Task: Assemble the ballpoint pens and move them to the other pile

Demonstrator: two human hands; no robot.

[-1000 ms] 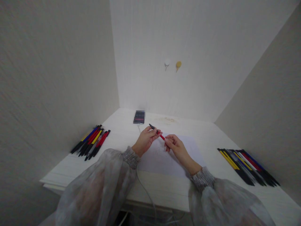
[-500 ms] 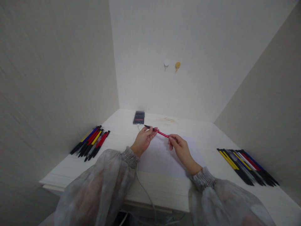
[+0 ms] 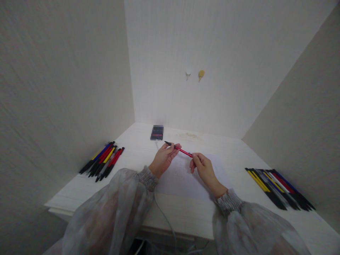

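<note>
Between my two hands a red pen (image 3: 185,152) with a black grip is held above a white sheet of paper (image 3: 183,184). My left hand (image 3: 163,158) pinches the black grip, and the dark tip sticks out beyond the thumb, pointing to the upper left. On the pen's other end, thumb and fingers of my right hand (image 3: 204,167) are closed, hiding that end. The pen slants down from left to right.
On the left of the table (image 3: 127,202) lies a loose row of pens (image 3: 106,159). Another row of pens (image 3: 278,187) lies at the right. A phone (image 3: 157,132) with a cable (image 3: 164,214) sits at the back. Two hooks (image 3: 201,74) are on the back wall.
Both hands and the pen have shifted very slightly to the right. Both still grip the pen, and the rows of pens look unchanged.
</note>
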